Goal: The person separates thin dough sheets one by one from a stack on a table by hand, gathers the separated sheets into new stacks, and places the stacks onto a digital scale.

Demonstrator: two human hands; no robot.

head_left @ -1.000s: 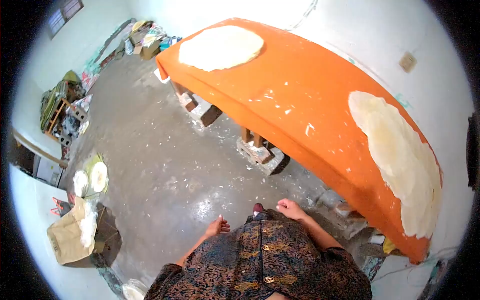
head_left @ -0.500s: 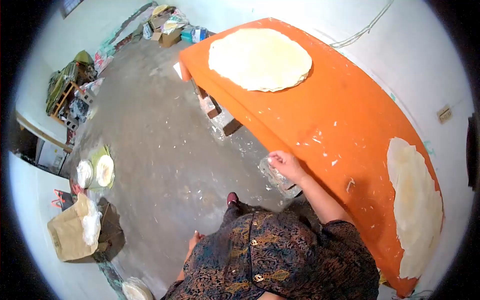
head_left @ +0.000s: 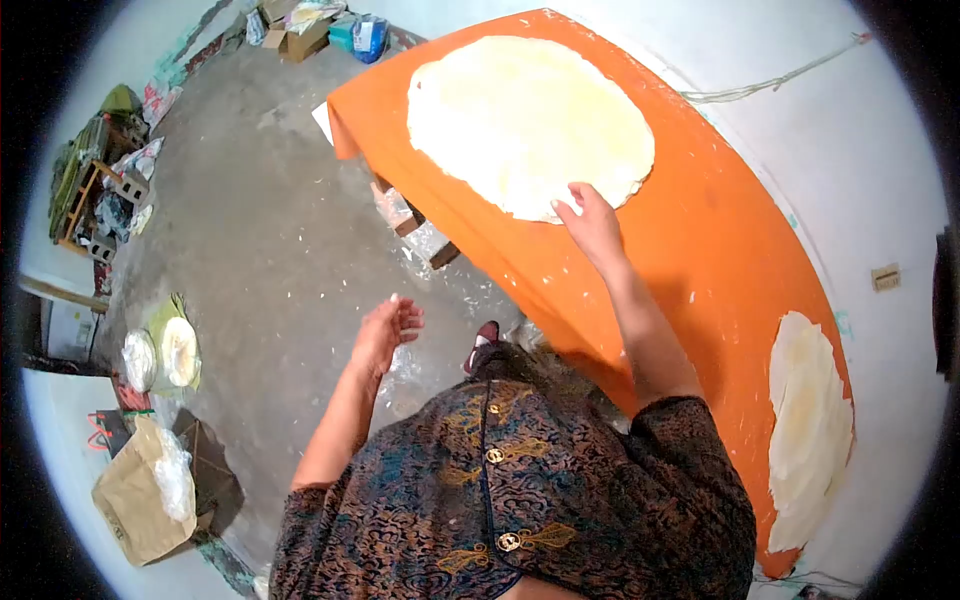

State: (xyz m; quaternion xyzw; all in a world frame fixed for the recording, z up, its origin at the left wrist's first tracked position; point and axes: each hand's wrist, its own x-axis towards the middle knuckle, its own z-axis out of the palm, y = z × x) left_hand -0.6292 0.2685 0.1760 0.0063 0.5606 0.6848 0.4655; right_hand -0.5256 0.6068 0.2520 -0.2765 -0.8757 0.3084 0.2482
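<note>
A large pale round stack of thin sheets (head_left: 525, 120) lies on the orange cloth (head_left: 700, 210) at the far end of the long table. My right hand (head_left: 592, 222) is at the near edge of this stack, thumb and fingers apart, holding nothing; whether it touches the sheets I cannot tell. Over the grey floor, left of the table, my left hand (head_left: 385, 330) hangs in the air with its fingers spread and empty. A second pale stack (head_left: 805, 430), longer in shape, rests on the cloth at the right, near the wall.
Bricks (head_left: 430, 245) stand under the table's edge. On the floor at left are two round pale stacks (head_left: 180, 352), a brown paper bag (head_left: 140, 495) with clear plastic, and a wooden rack (head_left: 85, 205) with bundles. A cardboard box (head_left: 303, 42) sits at the back wall.
I have moved closer to the large round stack. My right hand has reached forward over the table to its edge. My left hand has risen from beside my body, fingers spread.
</note>
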